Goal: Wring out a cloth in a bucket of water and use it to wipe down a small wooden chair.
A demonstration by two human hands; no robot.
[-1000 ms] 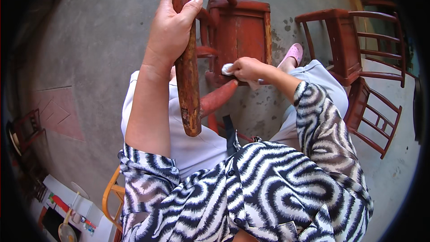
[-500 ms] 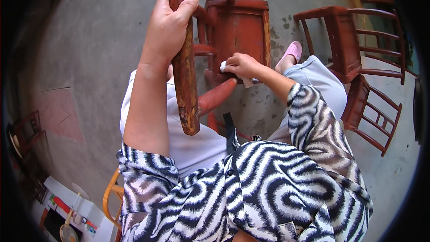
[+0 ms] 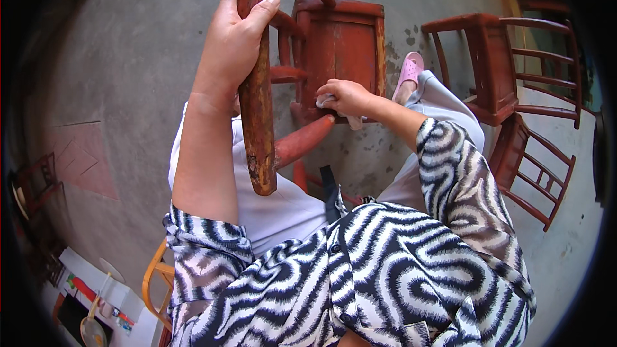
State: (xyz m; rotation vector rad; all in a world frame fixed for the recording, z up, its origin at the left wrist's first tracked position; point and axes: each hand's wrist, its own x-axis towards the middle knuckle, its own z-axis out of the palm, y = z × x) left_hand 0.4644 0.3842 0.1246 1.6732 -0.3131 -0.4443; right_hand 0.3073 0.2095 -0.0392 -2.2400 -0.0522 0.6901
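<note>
A worn red wooden chair [image 3: 344, 45] stands between my legs, with its seat ahead of me and its back toward my left side. My left hand [image 3: 239, 35] is wrapped round the chair's thick top rail [image 3: 259, 103], where chipped paint bares the wood. Near the close edge of the seat, my right hand [image 3: 349, 98] is closed on a crumpled white cloth [image 3: 355, 122], pressing it to the seat beside the curved red back post [image 3: 305, 141]. Part of the cloth hangs below my fingers.
Two more red chairs, one upper [image 3: 491, 64] and one lower [image 3: 514, 148], are at the right. A yellow wooden chair [image 3: 157, 279] is behind me at the lower left, near a white table [image 3: 138, 308] with several items. Grey concrete floor [image 3: 128, 77] spreads to the left.
My left hand and the top rail appear slightly farther left. The right hand has shifted slightly with the cloth still in it. My right foot and knee have moved a little leftward.
</note>
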